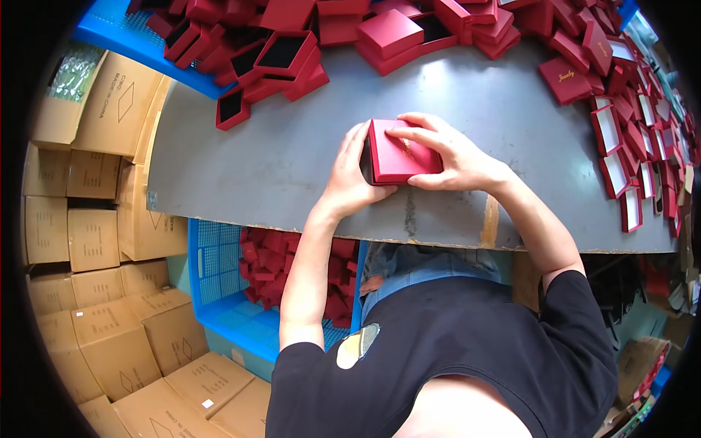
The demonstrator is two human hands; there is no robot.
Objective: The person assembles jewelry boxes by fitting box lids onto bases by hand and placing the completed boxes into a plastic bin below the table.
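A red jewelry box with gold marking on its lid sits between my hands on the grey table. My left hand is closed around its left side, thumb along the near edge. On the other side, my right hand grips the lid, with fingers over the top and the thumb at the near right corner. Dark interior shows as a narrow strip at the box's left edge. Whether the lid is fully down I cannot tell.
Red box bases with black inserts pile up along the far side of the grey table. Lids and white-lined parts heap at the right. A blue crate of red boxes stands below the near edge; cardboard cartons stack at left.
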